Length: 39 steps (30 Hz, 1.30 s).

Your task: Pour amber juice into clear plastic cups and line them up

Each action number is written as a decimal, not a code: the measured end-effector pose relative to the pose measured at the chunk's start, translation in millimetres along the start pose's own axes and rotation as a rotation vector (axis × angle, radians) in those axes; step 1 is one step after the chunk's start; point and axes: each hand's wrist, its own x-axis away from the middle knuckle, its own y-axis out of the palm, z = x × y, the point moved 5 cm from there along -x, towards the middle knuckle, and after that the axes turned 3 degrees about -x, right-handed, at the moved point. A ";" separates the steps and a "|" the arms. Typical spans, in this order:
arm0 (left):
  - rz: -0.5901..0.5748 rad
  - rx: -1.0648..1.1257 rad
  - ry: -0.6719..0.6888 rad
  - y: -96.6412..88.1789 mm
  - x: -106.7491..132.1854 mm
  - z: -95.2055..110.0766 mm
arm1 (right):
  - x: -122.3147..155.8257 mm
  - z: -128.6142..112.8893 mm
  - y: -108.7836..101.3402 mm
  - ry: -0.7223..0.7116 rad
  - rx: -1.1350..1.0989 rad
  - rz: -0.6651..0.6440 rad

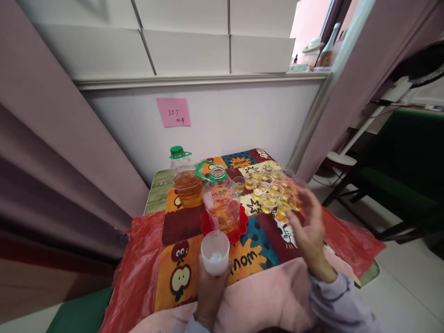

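My left hand (pixel 212 289) is wrapped round a whitish translucent plastic cup (pixel 215 252) at the front of the table; whether it is one cup or a stack I cannot tell. My right hand (pixel 310 231) has its thumb and fingers apart, beside the front right of a group of clear plastic cups (pixel 275 189) with yellow liquid in them. Behind the left hand, an uncapped clear jug (pixel 222 203) with a green handle stands on a red scalloped plate (pixel 243 227), a little amber liquid inside. A second jug (pixel 188 187), green-capped, holds more liquid.
A colourful patterned cloth (pixel 182 226) covers the table, with red plastic film (pixel 138 254) hanging at both sides. A pink note (pixel 173 112) is stuck on the wall behind. Dark green chairs (pixel 391 171) stand at the right, beside a curtain (pixel 347 92).
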 end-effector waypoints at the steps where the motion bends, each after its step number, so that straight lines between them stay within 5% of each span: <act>1: 0.003 0.002 -0.001 1.2 0.0 -0.4 | -17.1 24.7 -18.6 0.055 0.028 0.132; 3: 0.006 0.008 -0.001 3.5 0.3 1.7 | -44.3 78.6 -46.8 0.209 0.061 0.258; 5: 0.007 0.012 0.002 4.2 0.1 6.7 | -59.1 131.0 -57.8 0.435 0.052 0.175; 8: 0.020 0.008 0.001 1.1 -1.0 15.3 | -63.4 175.4 -57.6 0.550 -0.002 0.068; 15: 0.046 0.034 0.010 0.5 5.1 27.2 | -59.1 194.3 -35.3 0.518 -0.102 0.012; 21: 0.025 0.019 -0.004 3.0 6.9 23.5 | -55.1 192.6 -49.4 0.476 -0.080 0.107; 25: -0.011 -0.001 0.002 3.0 2.8 12.7 | -60.6 170.2 -68.0 0.458 -0.085 0.191; 29: -0.017 -0.017 0.031 3.9 2.3 5.6 | -81.7 113.9 -66.2 0.433 -0.213 0.164; 39: 0.018 0.015 0.045 1.7 6.7 10.2 | -127.7 -71.4 38.3 0.235 -0.427 -0.346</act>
